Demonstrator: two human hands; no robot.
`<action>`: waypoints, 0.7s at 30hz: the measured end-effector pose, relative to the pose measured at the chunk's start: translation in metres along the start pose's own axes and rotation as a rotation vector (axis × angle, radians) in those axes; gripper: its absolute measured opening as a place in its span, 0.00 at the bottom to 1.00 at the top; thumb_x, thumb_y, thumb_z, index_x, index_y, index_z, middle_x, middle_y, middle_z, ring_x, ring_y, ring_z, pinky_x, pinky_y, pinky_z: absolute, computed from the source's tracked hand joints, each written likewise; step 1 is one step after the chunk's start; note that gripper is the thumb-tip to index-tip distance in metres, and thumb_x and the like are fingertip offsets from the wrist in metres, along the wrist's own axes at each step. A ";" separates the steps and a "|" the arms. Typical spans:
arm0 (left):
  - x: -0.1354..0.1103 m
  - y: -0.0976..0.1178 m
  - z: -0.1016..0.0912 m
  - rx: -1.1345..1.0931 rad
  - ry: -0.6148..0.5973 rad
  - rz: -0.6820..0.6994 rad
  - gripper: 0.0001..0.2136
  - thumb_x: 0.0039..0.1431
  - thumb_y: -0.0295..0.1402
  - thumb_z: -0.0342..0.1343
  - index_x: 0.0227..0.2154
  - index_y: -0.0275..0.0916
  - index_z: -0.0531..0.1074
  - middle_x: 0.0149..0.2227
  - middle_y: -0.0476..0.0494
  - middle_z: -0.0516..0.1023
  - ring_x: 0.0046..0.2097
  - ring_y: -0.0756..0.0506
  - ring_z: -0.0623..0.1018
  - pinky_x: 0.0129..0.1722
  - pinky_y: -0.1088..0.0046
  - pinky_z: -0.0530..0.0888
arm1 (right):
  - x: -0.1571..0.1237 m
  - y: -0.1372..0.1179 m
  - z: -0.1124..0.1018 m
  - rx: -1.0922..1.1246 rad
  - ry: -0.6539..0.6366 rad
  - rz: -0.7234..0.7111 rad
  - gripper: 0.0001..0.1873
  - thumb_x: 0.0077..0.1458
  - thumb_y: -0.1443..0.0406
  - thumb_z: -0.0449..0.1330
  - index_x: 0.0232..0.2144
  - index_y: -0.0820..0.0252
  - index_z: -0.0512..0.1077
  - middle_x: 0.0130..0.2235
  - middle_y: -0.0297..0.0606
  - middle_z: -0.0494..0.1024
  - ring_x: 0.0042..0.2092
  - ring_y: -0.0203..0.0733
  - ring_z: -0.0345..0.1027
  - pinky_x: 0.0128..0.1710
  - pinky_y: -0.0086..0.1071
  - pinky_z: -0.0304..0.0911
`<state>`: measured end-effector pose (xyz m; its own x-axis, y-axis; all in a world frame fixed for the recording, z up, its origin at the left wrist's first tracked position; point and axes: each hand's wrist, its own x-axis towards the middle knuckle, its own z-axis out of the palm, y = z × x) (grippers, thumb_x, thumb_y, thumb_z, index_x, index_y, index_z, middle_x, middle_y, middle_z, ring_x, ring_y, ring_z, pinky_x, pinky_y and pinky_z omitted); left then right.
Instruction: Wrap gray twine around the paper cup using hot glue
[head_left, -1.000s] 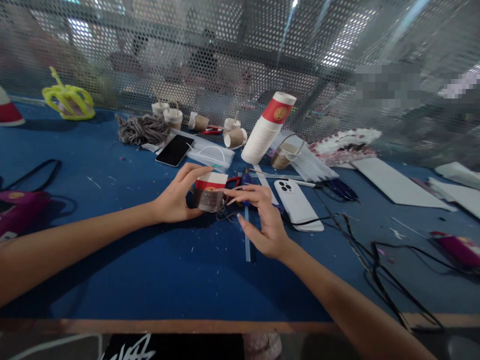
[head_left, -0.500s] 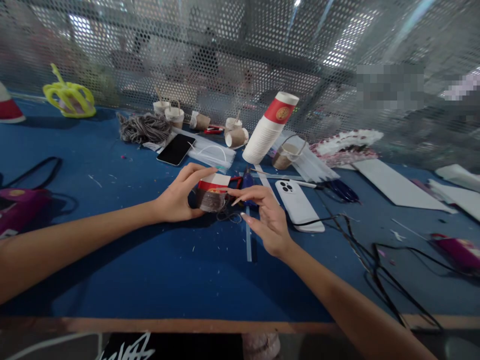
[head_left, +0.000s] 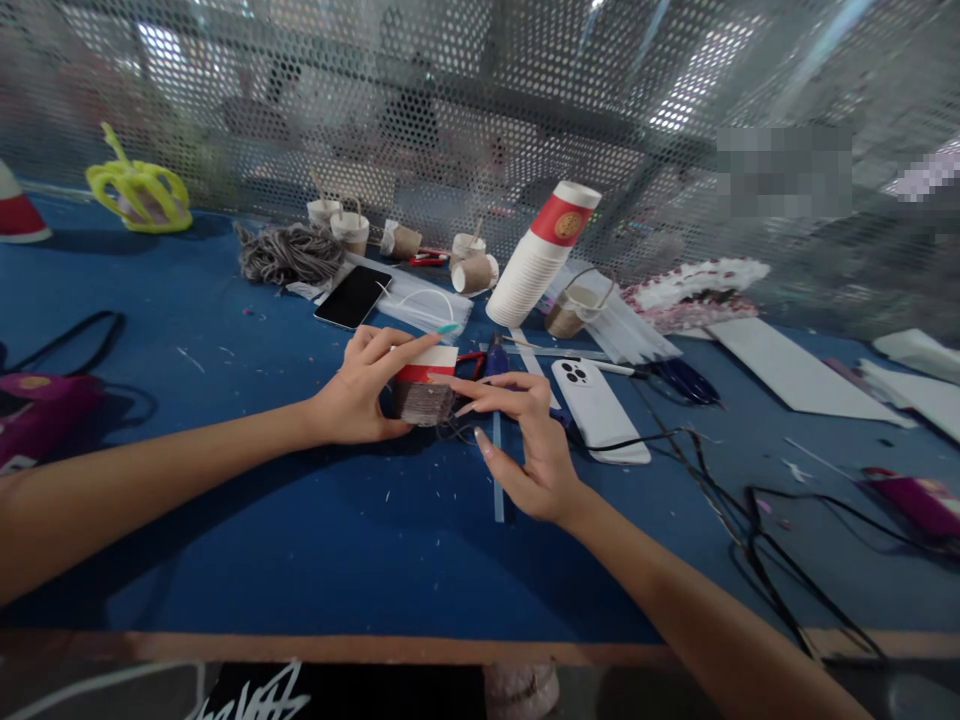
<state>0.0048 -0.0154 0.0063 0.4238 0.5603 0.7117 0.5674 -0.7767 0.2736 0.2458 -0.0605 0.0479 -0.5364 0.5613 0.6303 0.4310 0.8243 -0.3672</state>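
Note:
My left hand (head_left: 358, 392) grips a small paper cup (head_left: 424, 366) from its left side, thumb low and index finger along the top. Grey-brown yarn (head_left: 424, 404) is wound in rows around the cup's near part, while a white and red band of it stays bare. At the cup's right side, my right hand (head_left: 531, 440) has its index finger stretched against the yarn rows, with the thumb apart below. A loose loop of yarn (head_left: 454, 430) lies between the hands. Just behind the right fingers is a blue glue gun (head_left: 496, 356), partly hidden.
A leaning stack of paper cups (head_left: 536, 260) stands behind the hands. Around it are a white phone (head_left: 600, 410), a black-screened phone (head_left: 354, 297), a grey yarn bundle (head_left: 289, 254) and a small yarn-wrapped basket (head_left: 574, 310). Black cords (head_left: 705, 480) cross the right side.
My left index finger has lifted and stretched out farther right. The right index finger has shifted left along the cup, and the right thumb has moved slightly left.

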 end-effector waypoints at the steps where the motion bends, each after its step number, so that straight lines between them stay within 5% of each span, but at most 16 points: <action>1: 0.000 0.000 0.000 0.005 -0.007 0.001 0.42 0.45 0.35 0.63 0.66 0.46 0.55 0.51 0.40 0.70 0.48 0.38 0.67 0.52 0.55 0.66 | 0.000 0.001 0.000 -0.015 -0.014 0.001 0.20 0.54 0.75 0.54 0.45 0.49 0.64 0.53 0.36 0.78 0.52 0.50 0.61 0.50 0.51 0.64; 21: 0.001 0.002 0.001 -0.024 -0.019 0.014 0.42 0.45 0.33 0.63 0.66 0.46 0.55 0.54 0.41 0.72 0.48 0.37 0.67 0.51 0.57 0.63 | 0.003 0.003 0.001 -0.033 -0.074 -0.016 0.20 0.54 0.74 0.54 0.47 0.49 0.62 0.54 0.36 0.78 0.49 0.49 0.66 0.50 0.50 0.61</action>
<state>0.0070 -0.0163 0.0068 0.4452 0.5546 0.7030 0.5446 -0.7909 0.2791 0.2443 -0.0567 0.0478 -0.5951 0.5534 0.5828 0.4448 0.8308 -0.3346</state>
